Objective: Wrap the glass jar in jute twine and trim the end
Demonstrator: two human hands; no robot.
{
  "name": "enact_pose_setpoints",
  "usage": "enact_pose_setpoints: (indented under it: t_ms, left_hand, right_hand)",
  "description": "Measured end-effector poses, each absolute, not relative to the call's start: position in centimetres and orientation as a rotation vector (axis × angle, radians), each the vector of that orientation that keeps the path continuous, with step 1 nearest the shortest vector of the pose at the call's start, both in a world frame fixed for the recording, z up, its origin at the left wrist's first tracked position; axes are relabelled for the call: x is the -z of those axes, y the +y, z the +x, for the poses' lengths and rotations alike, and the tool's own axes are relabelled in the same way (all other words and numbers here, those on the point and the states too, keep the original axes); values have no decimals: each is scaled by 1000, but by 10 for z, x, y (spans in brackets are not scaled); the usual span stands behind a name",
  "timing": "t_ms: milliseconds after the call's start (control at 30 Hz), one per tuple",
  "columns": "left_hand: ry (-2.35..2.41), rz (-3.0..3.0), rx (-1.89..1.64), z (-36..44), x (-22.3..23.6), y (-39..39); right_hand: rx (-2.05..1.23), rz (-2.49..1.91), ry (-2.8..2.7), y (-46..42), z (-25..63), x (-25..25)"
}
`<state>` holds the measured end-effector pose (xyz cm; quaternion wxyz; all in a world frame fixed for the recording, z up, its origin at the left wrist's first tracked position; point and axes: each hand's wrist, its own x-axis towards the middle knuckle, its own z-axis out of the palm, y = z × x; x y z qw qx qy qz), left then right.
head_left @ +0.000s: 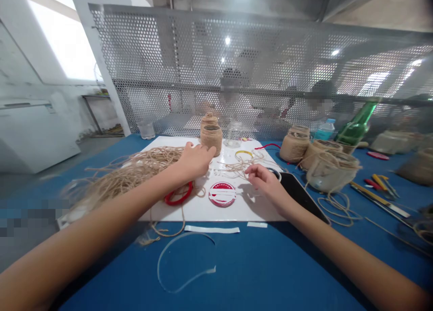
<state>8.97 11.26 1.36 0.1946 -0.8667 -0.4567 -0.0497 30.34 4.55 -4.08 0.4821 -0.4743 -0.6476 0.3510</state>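
My left hand reaches over the white board with fingers spread, at the near side of a twine-wrapped jar. Whether the fingertips touch the jar I cannot tell. My right hand hovers over the board's right part, fingers loosely bent and apart, with nothing visible in them. Loose twine strands and a yellow tape ring lie just beyond it. Between my hands sits a round red-and-white disc. A red ring, perhaps a tape roll, is under my left wrist beside a heap of twine.
Behind stand another wrapped jar and a clear glass jar. To the right are a black flat object, wrapped jars, a green bottle and cutters. A perforated metal screen borders the blue table; people sit beyond.
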Motion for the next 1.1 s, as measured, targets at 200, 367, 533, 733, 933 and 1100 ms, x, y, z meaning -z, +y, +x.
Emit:
enact_pose_setpoints:
  t_ms: [200, 367, 533, 733, 933, 1100]
  left_hand:
    - [-1440, -2460, -96, 89, -16, 115]
    - [-1392, -2652, -288, 82, -19, 114]
    - [-1192, -2977, -547, 82, -17, 112]
    - [-1110, -3121, -583, 87, -15, 110]
    - [-1113, -3189, -511, 88, -25, 107]
    - [-1142, -3292, -472, 85, -27, 108]
  right_hand:
    - [-692, -1221, -1767, 39, 299, 40]
    - [-499, -1189, -1953, 29, 291, 35]
    - [-151, -1179, -2303, 22, 287, 35]
    - [112, -1222, -2542, 18, 285, 36]
    - [56, -1265, -2533, 20, 289, 36]
    - [-34, -1277, -2506, 20, 291, 35]
